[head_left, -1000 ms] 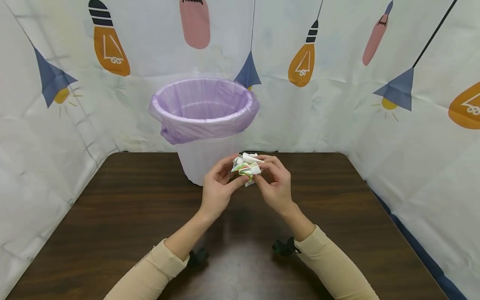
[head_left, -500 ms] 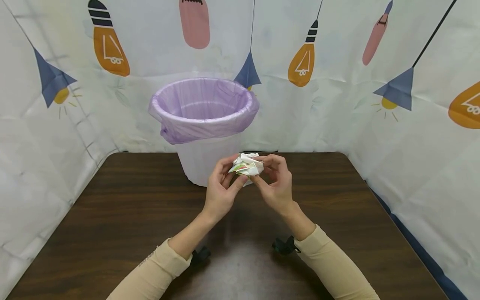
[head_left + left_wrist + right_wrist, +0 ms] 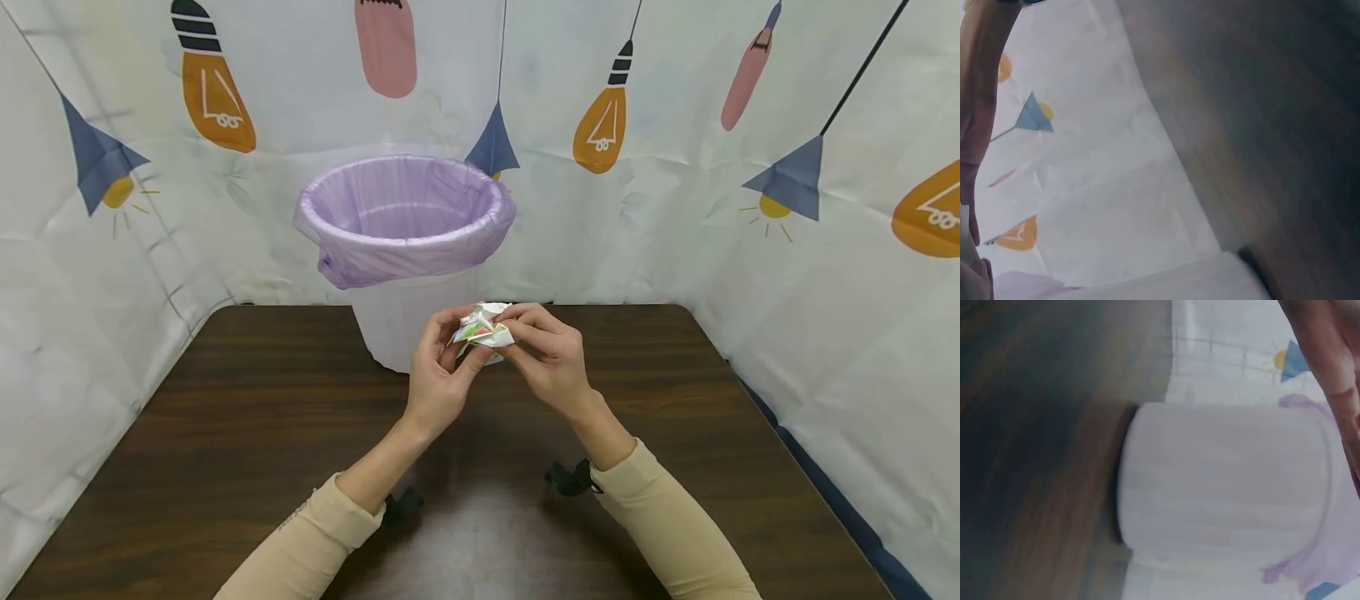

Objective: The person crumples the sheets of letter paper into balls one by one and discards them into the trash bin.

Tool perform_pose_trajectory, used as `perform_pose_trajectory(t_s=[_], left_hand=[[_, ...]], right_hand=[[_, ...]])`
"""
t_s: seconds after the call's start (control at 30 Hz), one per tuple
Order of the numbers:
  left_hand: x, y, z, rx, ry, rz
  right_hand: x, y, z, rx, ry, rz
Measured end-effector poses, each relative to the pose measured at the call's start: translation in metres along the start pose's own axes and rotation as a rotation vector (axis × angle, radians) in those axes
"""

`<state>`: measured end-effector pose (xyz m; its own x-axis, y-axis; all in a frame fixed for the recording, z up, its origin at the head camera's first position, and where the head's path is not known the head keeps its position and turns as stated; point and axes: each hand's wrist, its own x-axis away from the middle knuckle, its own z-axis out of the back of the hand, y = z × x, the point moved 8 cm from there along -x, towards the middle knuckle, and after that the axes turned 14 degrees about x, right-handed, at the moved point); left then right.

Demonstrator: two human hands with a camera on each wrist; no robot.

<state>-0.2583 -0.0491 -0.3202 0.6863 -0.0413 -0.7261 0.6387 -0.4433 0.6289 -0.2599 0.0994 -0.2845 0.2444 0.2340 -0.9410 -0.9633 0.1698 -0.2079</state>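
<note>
A small crumpled piece of paper (image 3: 483,328), white with green and red print, is held up between both hands above the table. My left hand (image 3: 438,379) pinches its left side between thumb and fingers. From the other side, my right hand (image 3: 553,362) pinches its right edge with thumb and fingertips. Part of the paper is hidden behind the fingers. In the left wrist view a little of a pale piece (image 3: 966,231) shows at the left edge by the fingers. The right wrist view catches only part of the right hand (image 3: 1335,356).
Just behind the hands, a white bin (image 3: 397,321) with a purple liner (image 3: 408,254) folded over its rim stands on the dark wooden table (image 3: 247,433). A white patterned curtain (image 3: 667,233) hangs at the back and sides.
Both hands keep hold of the crumpled paper and turn it slightly, so its folds look different. The right-hand fingers have shifted a little to the left over it.
</note>
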Motion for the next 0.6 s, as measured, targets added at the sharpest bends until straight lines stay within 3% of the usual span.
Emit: perform_pose_trajectory(t_s=[0.3, 0.6], left_hand=[[-0.007, 0.004, 0.004, 0.005, 0.003, -0.023], [-0.009, 0.004, 0.012, -0.029, 0.068, -0.009]], right_hand=[[-0.009, -0.002, -0.006, 0.002, -0.157, 0.040], [-0.008, -0.004, -0.010, 0.033, -0.177, 0.027]])
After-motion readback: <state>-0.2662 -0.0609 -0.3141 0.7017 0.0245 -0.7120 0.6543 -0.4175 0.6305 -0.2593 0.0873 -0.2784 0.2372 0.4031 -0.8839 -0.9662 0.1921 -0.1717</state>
